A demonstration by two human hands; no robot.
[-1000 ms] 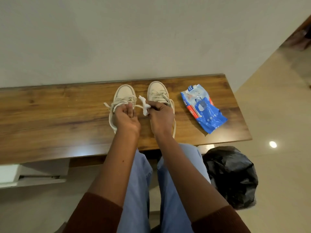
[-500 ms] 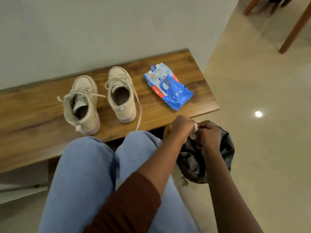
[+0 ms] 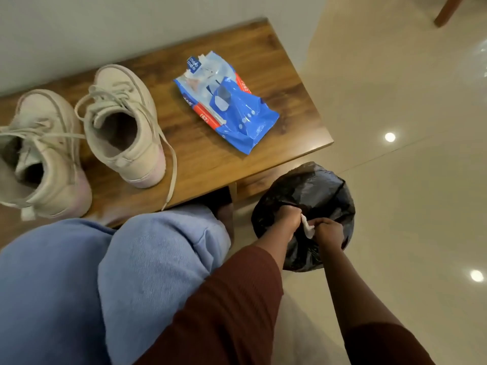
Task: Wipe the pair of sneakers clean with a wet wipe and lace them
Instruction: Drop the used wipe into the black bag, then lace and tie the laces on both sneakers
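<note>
Wipe (image 3: pixel 307 228) lowered to bag (image 3: pixel 316 185), L hand (image 3: pixel 288 219) & R hand (image 3: pixel 328 230) fingers pinch it, sneakers (image 3: pixel 123 122) toes to wall (image 3: pixel 131 22)

- A black bin bag (image 3: pixel 316 191) stands on the floor just beside the wooden tabletop (image 3: pixel 263 61).
- Glossy beige floor (image 3: pixel 395 75) reflects lights.
- Pale wall (image 3: pixel 131 22) behind.
- Wooden furniture leg (image 3: pixel 448 11), upper right.

Wooden bench (image 3: pixel 210 167) against pale wall (image 3: pixel 131 22), glossy beige floor tiles (image 3: pixel 395 88), 2 round light reflections (image 3: pixel 390 137).
</note>
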